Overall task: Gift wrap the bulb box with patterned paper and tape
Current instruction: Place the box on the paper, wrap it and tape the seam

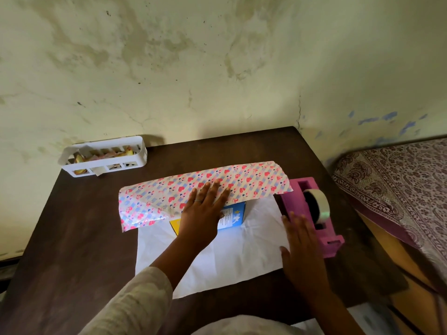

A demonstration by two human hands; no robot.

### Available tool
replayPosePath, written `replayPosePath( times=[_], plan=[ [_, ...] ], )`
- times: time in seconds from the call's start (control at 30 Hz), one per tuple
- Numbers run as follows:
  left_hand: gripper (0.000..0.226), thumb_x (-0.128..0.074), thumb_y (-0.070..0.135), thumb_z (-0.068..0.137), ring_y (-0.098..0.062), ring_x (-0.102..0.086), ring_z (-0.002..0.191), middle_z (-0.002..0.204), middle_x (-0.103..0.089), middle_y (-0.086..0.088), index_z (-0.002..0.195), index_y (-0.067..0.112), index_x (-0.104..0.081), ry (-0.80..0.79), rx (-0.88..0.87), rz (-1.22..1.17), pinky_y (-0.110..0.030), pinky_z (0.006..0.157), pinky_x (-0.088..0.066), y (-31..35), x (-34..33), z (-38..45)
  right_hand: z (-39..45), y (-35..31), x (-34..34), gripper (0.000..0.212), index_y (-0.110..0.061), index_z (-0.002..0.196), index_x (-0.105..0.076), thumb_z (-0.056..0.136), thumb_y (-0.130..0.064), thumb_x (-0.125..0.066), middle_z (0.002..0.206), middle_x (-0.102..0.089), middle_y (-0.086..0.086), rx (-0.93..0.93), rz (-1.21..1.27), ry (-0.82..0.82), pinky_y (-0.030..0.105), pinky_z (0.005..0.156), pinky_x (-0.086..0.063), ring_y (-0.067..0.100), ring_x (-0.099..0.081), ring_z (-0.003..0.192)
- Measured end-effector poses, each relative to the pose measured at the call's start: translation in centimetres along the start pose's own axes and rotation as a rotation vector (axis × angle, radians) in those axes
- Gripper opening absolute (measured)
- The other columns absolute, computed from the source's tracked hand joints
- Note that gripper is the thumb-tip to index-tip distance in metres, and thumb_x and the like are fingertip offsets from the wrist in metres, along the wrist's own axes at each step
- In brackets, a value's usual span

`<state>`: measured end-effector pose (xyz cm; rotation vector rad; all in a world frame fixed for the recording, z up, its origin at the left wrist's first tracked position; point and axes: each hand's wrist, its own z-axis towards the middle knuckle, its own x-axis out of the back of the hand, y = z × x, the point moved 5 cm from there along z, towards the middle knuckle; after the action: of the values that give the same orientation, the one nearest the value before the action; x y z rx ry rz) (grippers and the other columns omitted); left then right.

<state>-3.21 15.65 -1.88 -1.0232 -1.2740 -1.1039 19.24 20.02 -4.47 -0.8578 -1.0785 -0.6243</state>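
the bulb box [232, 217] lies near the middle of the dark table [79, 226], on the white underside of the wrapping paper [217, 257], and only its blue and yellow near face shows. the far flap of the patterned paper [254, 182] is folded over the top of the box, hearts and stripes facing up.

the step in hand is judged to be fixing this first flap with tape. it would be done well if the flap were kept taut and square to the box edges while tape is fetched, so that no slack forms on top. pressure is best kept flat and even, since the thin paper looks easily creased; it is already rumpled at its left end. the strip should be torn short and laid across the flap's edge onto the box, or held until the near flap is brought up to meet it.

the left hand [203, 209] is laid flat on the folded flap, fingers straight and slightly spread, and the paper is pressed down onto the box; nothing is gripped. the right hand [302, 250] is held open with fingers extended, its tips at or just beside the near end of the pink tape dispenser [307, 209]; whether the dispenser is actually touched cannot be told. the tape roll [319, 201] is seated in the dispenser, and no strip is seen pulled out.
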Motion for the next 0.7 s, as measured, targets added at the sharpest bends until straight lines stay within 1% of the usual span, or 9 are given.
replayPosePath(
  times=[0.07,0.13,0.17,0.23,0.27,0.37,0.43,0.6,0.7],
  plan=[
    [0.065,-0.036,0.037,0.100,-0.024,0.007,0.146,0.159,0.008,0.002,0.150,0.032,0.005,0.019,0.001,0.010,-0.037,0.111,0.010,0.1,0.1,0.3,-0.5,1.8,1.9,0.096,-0.007,0.141,-0.030,0.060,-0.009,-0.081,0.144,-0.037,0.021,-0.067,-0.006,0.209,0.047,0.107,-0.023,0.034,-0.025,0.135],
    [0.064,-0.035,0.038,0.100,-0.024,0.007,0.146,0.159,0.009,0.002,0.150,0.032,0.005,0.016,0.005,0.023,-0.036,0.111,0.010,0.1,0.1,0.4,-1.7,4.7,2.8,0.092,-0.002,0.143,-0.028,0.065,-0.009,-0.077,0.147,-0.030,0.023,-0.266,0.031,0.295,0.047,0.111,-0.021,0.037,-0.023,0.137],
    [0.063,-0.034,0.038,0.100,-0.023,0.008,0.146,0.159,0.010,0.003,0.150,0.033,0.006,0.008,0.010,0.031,-0.036,0.111,0.010,0.2,0.1,0.4,-2.5,6.2,3.0,0.092,-0.002,0.143,-0.028,0.066,-0.011,-0.079,0.146,-0.030,0.023,-0.416,0.114,0.303,0.048,0.109,-0.024,0.038,-0.025,0.136],
    [0.064,-0.033,0.039,0.100,-0.022,0.009,0.146,0.159,0.012,0.003,0.150,0.033,0.007,0.002,0.019,0.035,-0.036,0.113,0.008,0.1,-0.1,0.3,-4.1,8.4,2.2,0.088,-0.005,0.140,-0.032,0.069,-0.021,-0.080,0.141,-0.034,0.023,-0.706,0.331,0.238,0.052,0.102,-0.032,0.040,-0.032,0.131],
    [0.064,-0.034,0.038,0.100,-0.022,0.009,0.146,0.159,0.012,0.003,0.150,0.033,0.007,0.004,0.020,0.032,-0.037,0.113,0.008,0.1,-0.2,0.3,-4.7,8.8,1.6,0.079,-0.006,0.137,-0.037,0.072,-0.025,-0.078,0.136,-0.040,0.023,-0.767,0.422,0.186,0.051,0.099,-0.035,0.040,-0.038,0.126],
    [0.065,-0.037,0.037,0.100,-0.023,0.007,0.146,0.159,0.009,0.003,0.150,0.033,0.003,0.018,0.016,0.007,-0.038,0.114,0.005,0.0,0.0,0.5,-4.7,9.2,0.4,0.049,-0.005,0.122,-0.050,0.081,-0.023,-0.069,0.118,-0.056,0.018,-0.720,0.557,0.158,0.045,0.094,-0.039,0.035,-0.052,0.112],
    [0.065,-0.037,0.038,0.099,-0.022,0.007,0.146,0.158,0.010,0.004,0.150,0.033,0.003,0.011,0.017,0.011,-0.036,0.113,0.006,0.1,-0.1,0.4,-3.9,9.3,0.3,0.040,-0.004,0.116,-0.054,0.082,-0.020,-0.067,0.112,-0.060,0.014,-0.706,0.561,0.173,0.042,0.092,-0.041,0.031,-0.055,0.108],
    [0.065,-0.044,0.035,0.098,-0.023,0.001,0.146,0.158,0.002,0.004,0.150,0.033,-0.005,0.053,0.004,-0.024,-0.038,0.113,0.002,0.0,-0.2,0.3,-0.9,8.6,0.5,0.035,-0.008,0.113,-0.056,0.081,-0.017,-0.068,0.112,-0.061,0.010,-0.644,0.630,0.167,0.030,0.087,-0.038,0.027,-0.056,0.106],
    [0.065,-0.040,0.038,0.098,-0.021,0.005,0.146,0.156,0.010,0.007,0.149,0.035,0.001,0.040,0.008,-0.001,-0.037,0.113,0.004,0.0,-0.4,0.4,1.2,8.5,0.4,0.041,-0.010,0.115,-0.054,0.079,-0.017,-0.071,0.115,-0.060,0.009,-0.621,0.693,0.118,0.031,0.087,-0.041,0.025,-0.055,0.108]
  ],
)
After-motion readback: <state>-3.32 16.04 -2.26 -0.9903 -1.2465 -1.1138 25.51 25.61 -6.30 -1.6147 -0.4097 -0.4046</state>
